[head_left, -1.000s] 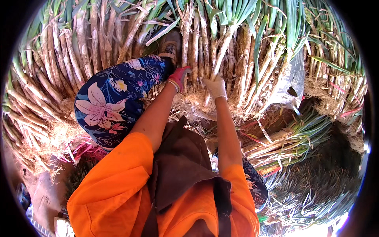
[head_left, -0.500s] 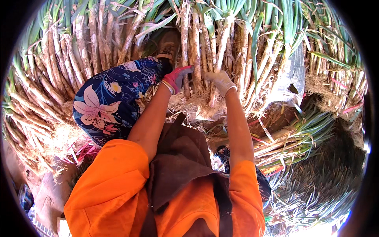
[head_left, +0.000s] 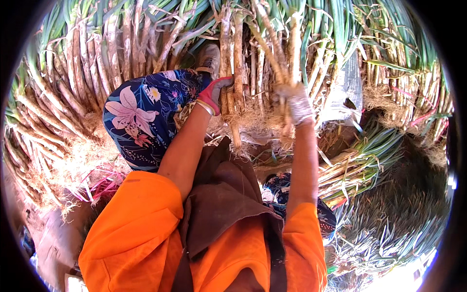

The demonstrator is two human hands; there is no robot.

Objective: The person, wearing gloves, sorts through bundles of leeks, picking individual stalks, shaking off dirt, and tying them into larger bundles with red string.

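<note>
My left hand (head_left: 215, 95), in a red and grey glove, curls against a few long green onions (head_left: 238, 63) standing root end down in front of me. Part of its fingers is hidden by the stalks. To the right, my right hand (head_left: 296, 103), in a whitish glove and slightly blurred, is closed around several green onions (head_left: 295, 48). Their roots hang below the glove and their stalks lean apart above it. Between my hands, more upright green onions (head_left: 260, 80) stand in a row.
Dense rows of green onions (head_left: 82, 58) line the left and far side. A tied bundle (head_left: 348, 168) lies at the right, near a grey sheet-like piece (head_left: 346, 92). Pink ties (head_left: 99, 185) lie at the left. My shoe (head_left: 209, 59) stands among the stalks.
My right hand has moved right, bringing several green onions away from the row. My left hand has shifted slightly left and down, its fingers more curled around stalks.
</note>
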